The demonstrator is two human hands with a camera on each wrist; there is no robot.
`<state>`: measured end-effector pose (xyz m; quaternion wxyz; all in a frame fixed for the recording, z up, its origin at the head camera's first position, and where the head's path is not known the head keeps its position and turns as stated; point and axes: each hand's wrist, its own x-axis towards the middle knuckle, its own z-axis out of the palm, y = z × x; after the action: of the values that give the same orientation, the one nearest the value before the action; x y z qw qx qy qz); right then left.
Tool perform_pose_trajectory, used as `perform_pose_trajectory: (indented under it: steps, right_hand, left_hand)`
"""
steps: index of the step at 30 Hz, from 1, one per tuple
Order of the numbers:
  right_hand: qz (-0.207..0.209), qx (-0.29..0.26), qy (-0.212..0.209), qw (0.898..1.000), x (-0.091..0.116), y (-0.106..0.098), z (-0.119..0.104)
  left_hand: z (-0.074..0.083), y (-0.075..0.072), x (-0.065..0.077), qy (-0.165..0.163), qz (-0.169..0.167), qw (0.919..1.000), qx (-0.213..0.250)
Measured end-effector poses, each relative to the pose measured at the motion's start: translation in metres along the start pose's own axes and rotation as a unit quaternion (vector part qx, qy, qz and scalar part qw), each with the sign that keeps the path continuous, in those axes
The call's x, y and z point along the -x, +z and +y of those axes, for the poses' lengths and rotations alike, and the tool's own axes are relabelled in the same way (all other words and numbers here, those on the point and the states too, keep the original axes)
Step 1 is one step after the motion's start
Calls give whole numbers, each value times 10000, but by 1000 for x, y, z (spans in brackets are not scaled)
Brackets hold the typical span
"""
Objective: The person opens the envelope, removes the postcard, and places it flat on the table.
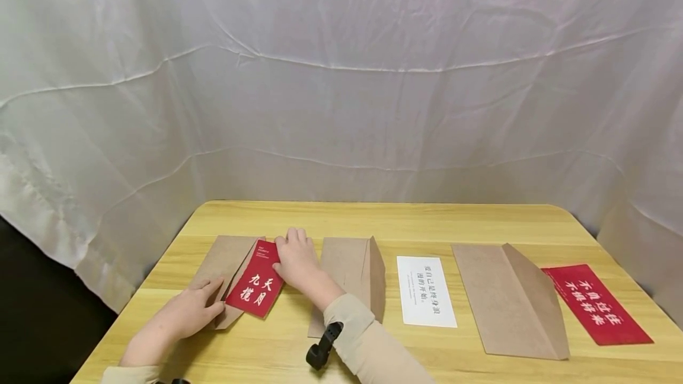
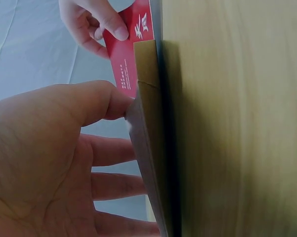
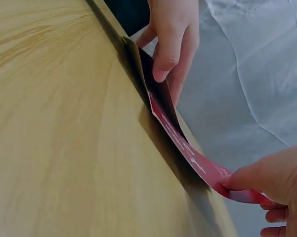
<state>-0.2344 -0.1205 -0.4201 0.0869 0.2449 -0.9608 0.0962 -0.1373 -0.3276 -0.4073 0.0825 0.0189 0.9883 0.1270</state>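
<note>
A brown paper envelope [image 1: 226, 256] lies at the left of the table with its mouth toward the right. My left hand [image 1: 187, 313] holds it at the mouth; in the right wrist view, the thumb lies on the inner side and fingers are behind the upper panel. My right hand [image 1: 299, 259] pinches the upper right edge of a red card [image 1: 258, 280] with white characters. The card slants across the envelope's flap, its left edge at the mouth. In the right wrist view, the card [image 3: 188, 153] bends slightly, its far end within the opened envelope [image 3: 160, 94].
A second brown envelope [image 1: 341, 271] lies partly under my right forearm. Further right are a white printed card [image 1: 425, 292], a third brown envelope [image 1: 507, 301] and another red card [image 1: 597, 307] beside its flap. A pale curtain [image 1: 341, 105] hangs behind the table [image 1: 373, 218].
</note>
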Motion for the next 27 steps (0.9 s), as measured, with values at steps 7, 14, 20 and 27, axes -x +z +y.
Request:
perform_pose_trajectory:
  steps: [7, 14, 20, 27]
  right_hand:
    - [-21, -77, 45, 10000, 2, -9, 5]
    - [-36, -363, 162, 9992, 0, -14, 14]
    - [54, -575, 222, 9981, -2, -16, 25]
    - [-23, -525, 420, 9977, -2, -19, 35]
  left_hand:
    - [-3, -1, -1, 4, -28, 10000, 18]
    - [-7, -2, -1, 12, -20, 10000, -4]
    - [-7, -4, -2, -19, -16, 10000, -51]
    - [-9, -3, -1, -35, -58, 10000, -4]
